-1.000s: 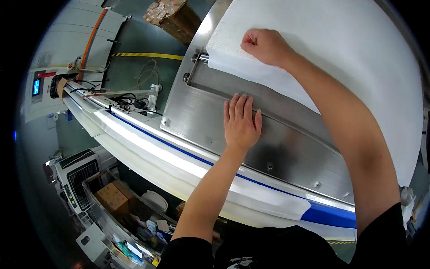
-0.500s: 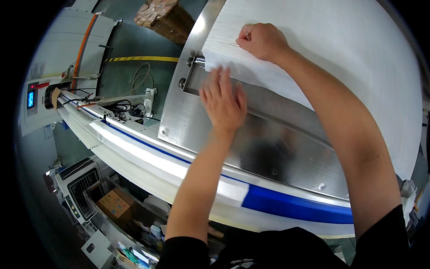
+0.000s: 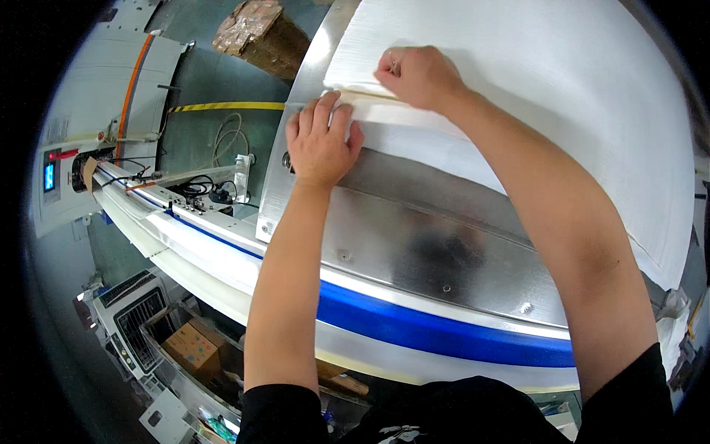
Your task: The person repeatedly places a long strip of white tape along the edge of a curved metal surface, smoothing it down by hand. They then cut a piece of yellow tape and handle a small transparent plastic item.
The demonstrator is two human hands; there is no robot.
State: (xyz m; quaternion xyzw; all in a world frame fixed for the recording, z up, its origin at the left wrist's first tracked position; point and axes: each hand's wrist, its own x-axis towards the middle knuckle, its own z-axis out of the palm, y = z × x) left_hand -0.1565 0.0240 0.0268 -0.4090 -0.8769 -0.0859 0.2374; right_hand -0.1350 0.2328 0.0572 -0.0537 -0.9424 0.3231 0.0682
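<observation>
A thick stack of white sheets lies on a metal table. Its front edge is creased, and a thin cream-coloured band shows between layers near my hands. My left hand rests at the stack's front left corner, fingers a little apart and fingertips touching the edge. To the right of it, my right hand presses on top of the stack near the same edge, its fingers curled in. Something small and pale shows by those curled fingers, too small to name.
The bare steel tabletop borders the stack in front. A blue strip runs along a long white rail before me. Left stand a machine with a lit screen and loose black cables. A wrapped carton sits on the floor beyond.
My left hand has moved left and away from me, from over the steel onto the stack's corner. The right hand has shifted slightly left. The front edge of the sheets now looks lifted and creased.
</observation>
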